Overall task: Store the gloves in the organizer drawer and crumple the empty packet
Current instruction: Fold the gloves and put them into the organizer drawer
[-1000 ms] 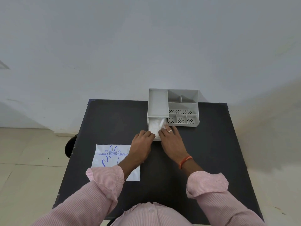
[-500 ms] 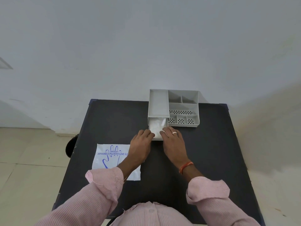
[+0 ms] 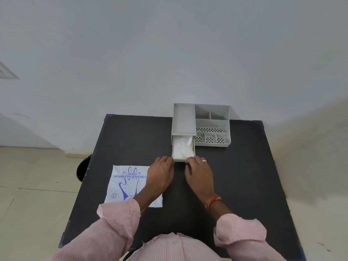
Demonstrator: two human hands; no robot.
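A grey organizer [image 3: 211,123] stands at the back of the black table. Its drawer [image 3: 179,159] is pulled out toward me from under the left section, and white plastic gloves [image 3: 182,148] fill it. My left hand [image 3: 162,172] touches the drawer's front left corner with its fingertips. My right hand [image 3: 198,174], with a ring and an orange wrist thread, has its curled fingers against the front right edge. Neither hand holds anything. The glove packet [image 3: 122,183], white with blue print, lies flat at the table's left, partly under my left forearm.
The black table [image 3: 241,176] reaches to a pale wall behind the organizer. A dark round object [image 3: 82,169] sits on the tiled floor just off the table's left edge.
Both hands have drawn back from on top of the gloves to the drawer's front edge. The drawer and the packet have stayed where they were.
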